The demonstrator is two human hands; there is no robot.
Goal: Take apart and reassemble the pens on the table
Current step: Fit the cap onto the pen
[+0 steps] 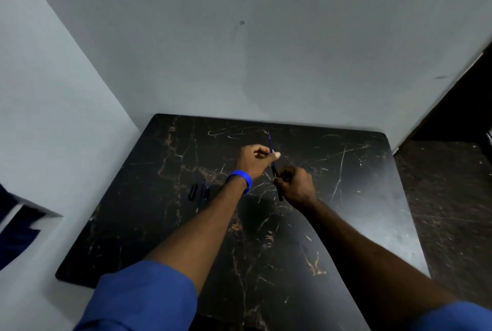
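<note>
**Pen held between both hands over a dark marble table**

A corner of pale grey walls (266,51) is seen behind a black table (359,211) whose marble-patterned top is veined in gold and marked with light scratches. To the right of the table a dark speckled floor (447,197) is visible.

Both arms are stretched out over the middle of the table, with blue sleeves (143,296) pushed up near the elbows. A bright blue wristband (241,180) is worn on the left wrist.

The left hand (255,157) is closed, with thumb and fingers pinched on a thin blue refill (269,141), whose free end is pointed up and away toward the far edge of the table. The right hand (295,184) is closed around a dark pen barrel (277,184), which is held just below and beside the left hand; its lower end sticks out beneath the fingers. The refill and barrel are lined up along one slanted axis, and the two hands are nearly touching. Whether the refill is seated in the barrel cannot be told where the fingers cover it.

On the table, left of the left wrist, a small group of pen parts (199,192) is laid: a dark cap-like piece and some thin blue and dark pieces beside it, too small to be told apart.
</note>
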